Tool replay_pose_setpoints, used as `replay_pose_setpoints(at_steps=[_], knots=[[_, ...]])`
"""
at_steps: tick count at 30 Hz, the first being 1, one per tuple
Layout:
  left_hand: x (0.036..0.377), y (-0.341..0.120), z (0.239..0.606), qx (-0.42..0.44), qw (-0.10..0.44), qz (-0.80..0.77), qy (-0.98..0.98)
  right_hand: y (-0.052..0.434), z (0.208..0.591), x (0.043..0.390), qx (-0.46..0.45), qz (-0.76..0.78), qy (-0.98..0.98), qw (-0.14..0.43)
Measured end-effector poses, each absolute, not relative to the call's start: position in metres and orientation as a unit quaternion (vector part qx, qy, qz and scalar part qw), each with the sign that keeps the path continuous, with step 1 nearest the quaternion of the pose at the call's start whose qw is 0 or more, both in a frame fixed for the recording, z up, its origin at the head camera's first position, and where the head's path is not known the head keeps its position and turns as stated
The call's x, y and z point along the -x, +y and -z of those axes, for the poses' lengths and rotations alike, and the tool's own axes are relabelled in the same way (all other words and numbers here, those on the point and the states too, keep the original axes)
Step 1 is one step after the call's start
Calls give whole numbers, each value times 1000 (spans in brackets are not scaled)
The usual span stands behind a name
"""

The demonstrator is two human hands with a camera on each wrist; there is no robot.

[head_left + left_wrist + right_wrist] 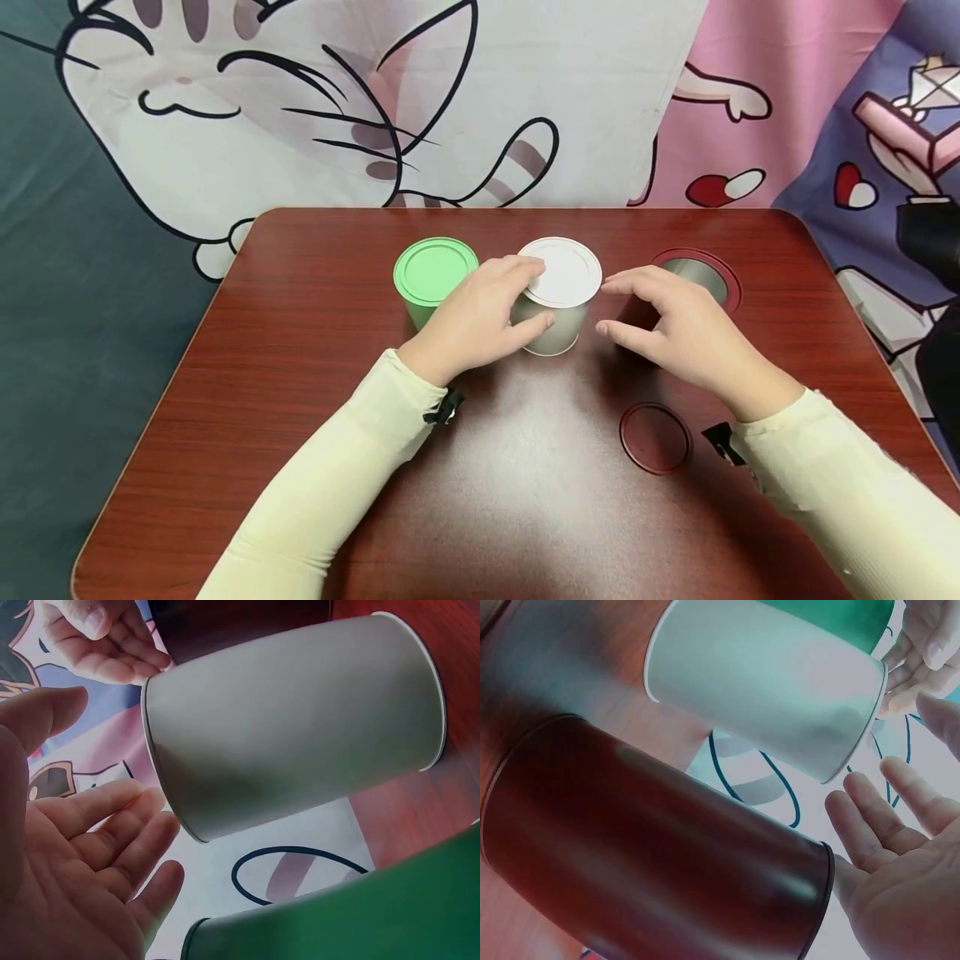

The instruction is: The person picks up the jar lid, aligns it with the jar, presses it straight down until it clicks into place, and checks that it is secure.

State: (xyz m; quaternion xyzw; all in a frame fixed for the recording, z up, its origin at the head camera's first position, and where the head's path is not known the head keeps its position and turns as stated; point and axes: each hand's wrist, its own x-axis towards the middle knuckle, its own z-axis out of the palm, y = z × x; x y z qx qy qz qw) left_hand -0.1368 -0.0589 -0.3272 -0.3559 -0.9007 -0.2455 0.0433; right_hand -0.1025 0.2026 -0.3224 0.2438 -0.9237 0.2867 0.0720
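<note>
A white can with its white lid on stands upright between my two hands. My left hand is at its left side, the fingers spread and loosely bent, with fingertips overlapping the lid's left edge in the head view. To the right of the can my right hand is held with fingers and thumb apart, fingertips close to the rim. Both wrist views show the palms with nothing in them. Partly behind my right hand stands a dark red can, uncovered, its grey inside showing.
A green can with a green lid stands left of the white one, partly hidden by my left hand. A dark red lid lies flat on the wooden table, nearer to me. A cartoon-printed cloth hangs behind the table.
</note>
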Motion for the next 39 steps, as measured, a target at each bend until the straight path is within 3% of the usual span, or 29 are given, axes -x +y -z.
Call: replay_pose_setpoints(at_steps=[10, 19, 31, 39], knots=[[128, -60, 335, 363, 54, 257, -894, 208, 330, 86, -242, -287, -923, 84], [119, -64, 337, 375, 70, 276, -882, 216, 341, 74, -269, -299, -903, 152], [103, -64, 338, 384, 85, 305, -867, 220, 341, 61, -278, -300, -904, 125], [94, -63, 347, 391, 63, 324, -859, 225, 350, 51, -263, -296, -911, 113]])
